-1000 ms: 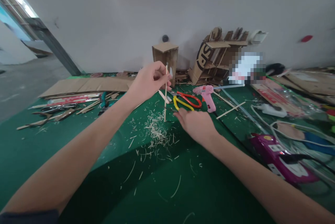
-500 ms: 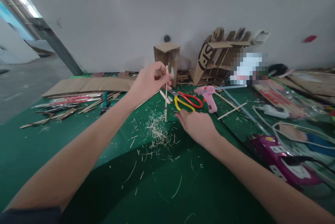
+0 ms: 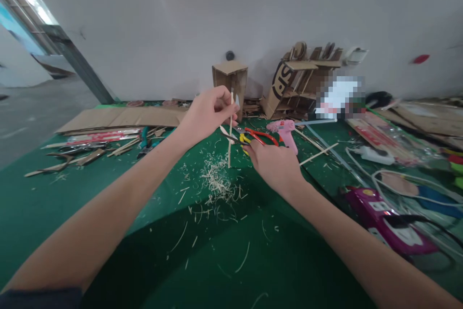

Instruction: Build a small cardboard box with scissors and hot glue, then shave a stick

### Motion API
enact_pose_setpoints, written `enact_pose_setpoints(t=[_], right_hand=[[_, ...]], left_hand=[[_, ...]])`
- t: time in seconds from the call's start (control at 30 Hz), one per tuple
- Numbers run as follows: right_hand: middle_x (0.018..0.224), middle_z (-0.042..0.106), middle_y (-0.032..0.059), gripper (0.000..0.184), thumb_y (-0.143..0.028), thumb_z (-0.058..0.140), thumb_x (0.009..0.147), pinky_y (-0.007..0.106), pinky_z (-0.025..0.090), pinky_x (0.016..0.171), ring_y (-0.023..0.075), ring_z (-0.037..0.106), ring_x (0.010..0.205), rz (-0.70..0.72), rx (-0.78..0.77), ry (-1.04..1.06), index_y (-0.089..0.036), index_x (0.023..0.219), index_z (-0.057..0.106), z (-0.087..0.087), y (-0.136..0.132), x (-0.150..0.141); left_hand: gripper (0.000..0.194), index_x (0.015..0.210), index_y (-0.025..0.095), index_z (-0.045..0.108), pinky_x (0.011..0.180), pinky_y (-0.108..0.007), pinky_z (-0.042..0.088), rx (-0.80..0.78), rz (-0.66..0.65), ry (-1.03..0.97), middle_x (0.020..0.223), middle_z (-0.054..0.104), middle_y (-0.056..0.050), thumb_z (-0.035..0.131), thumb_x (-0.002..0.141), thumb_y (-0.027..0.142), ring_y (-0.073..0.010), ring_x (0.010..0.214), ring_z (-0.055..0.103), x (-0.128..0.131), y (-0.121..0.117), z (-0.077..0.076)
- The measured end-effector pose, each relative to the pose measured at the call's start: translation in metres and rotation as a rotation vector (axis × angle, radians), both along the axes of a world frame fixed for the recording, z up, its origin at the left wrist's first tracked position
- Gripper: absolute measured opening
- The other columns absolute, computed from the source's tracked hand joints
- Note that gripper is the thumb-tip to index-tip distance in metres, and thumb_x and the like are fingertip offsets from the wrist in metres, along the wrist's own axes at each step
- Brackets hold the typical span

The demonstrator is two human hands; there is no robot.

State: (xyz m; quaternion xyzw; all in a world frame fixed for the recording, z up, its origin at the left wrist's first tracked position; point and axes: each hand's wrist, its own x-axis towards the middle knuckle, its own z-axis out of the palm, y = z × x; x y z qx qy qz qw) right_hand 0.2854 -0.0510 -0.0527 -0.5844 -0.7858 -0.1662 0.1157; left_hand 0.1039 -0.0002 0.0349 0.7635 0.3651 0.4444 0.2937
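My left hand (image 3: 211, 109) is closed, pinching a thin wooden stick (image 3: 229, 152) that stands nearly upright. In my right hand (image 3: 277, 164), also closed, is a small knife (image 3: 231, 139); its dark blade lies across the lower half of the stick. The knife's handle is hidden inside the fingers. Below the stick is a pile of curled wood shavings (image 3: 219, 181) on the green table (image 3: 162, 270). Scissors with red and yellow handles (image 3: 261, 134) lie just behind my right hand, partly covered by it.
A pink glue gun (image 3: 284, 130) lies right of the scissors. A cardboard box (image 3: 231, 68) and a cardboard shelf (image 3: 307, 70) stand by the wall. Flat cardboard (image 3: 133, 118) and tools lie left; a purple power strip (image 3: 388, 222) with cables lies right.
My right hand and the knife have moved up along the stick, and now cover more of the scissors. My left hand keeps holding the stick in about the same place.
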Motion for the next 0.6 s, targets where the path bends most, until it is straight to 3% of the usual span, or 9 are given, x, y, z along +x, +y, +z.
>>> enact_pose_setpoints(t=[0.13,0.27,0.43,0.6], right_hand=[[0.056,0.059,0.0050,0.044,-0.046,0.036,0.096,0.028,0.018,0.050,0.0127,0.049,0.045,0.061,-0.096,-0.082,-0.018,0.086,0.068,-0.0024,0.0008,-0.0006],[0.056,0.060,0.0054,0.052,-0.045,0.022,0.099,0.028,0.015,0.049,0.0131,0.050,0.046,-0.015,0.037,-0.043,-0.017,0.094,0.065,0.0024,0.0013,0.0000],[0.057,0.061,0.0046,0.047,-0.043,0.025,0.099,0.027,0.013,0.047,0.0133,0.049,0.043,0.024,-0.031,-0.072,-0.017,0.093,0.064,0.0044,0.0006,0.0024],[0.059,0.062,0.0039,0.048,-0.045,0.025,0.099,0.027,0.013,0.049,0.0133,0.051,0.046,-0.008,0.039,-0.035,-0.018,0.093,0.064,0.0076,0.0053,0.0037]], left_hand=[[0.019,0.075,0.018,0.045,0.065,-0.025,0.058,-0.010,0.018,-0.012,0.074,0.066,-0.002,0.057,0.087,0.025,-0.0126,0.068,0.068,-0.0001,0.0020,-0.0009],[0.017,0.076,0.018,0.046,0.066,-0.024,0.058,0.004,0.011,-0.010,0.075,0.065,-0.002,0.058,0.087,0.022,-0.0120,0.070,0.068,0.0002,0.0017,-0.0011],[0.019,0.076,0.018,0.045,0.064,-0.025,0.058,0.000,0.037,0.000,0.074,0.065,-0.003,0.057,0.088,0.026,-0.0132,0.069,0.069,-0.0020,0.0034,-0.0022],[0.019,0.076,0.018,0.045,0.064,-0.026,0.058,0.014,0.033,0.002,0.073,0.066,-0.002,0.058,0.087,0.026,-0.0139,0.068,0.069,-0.0020,0.0051,-0.0039]])
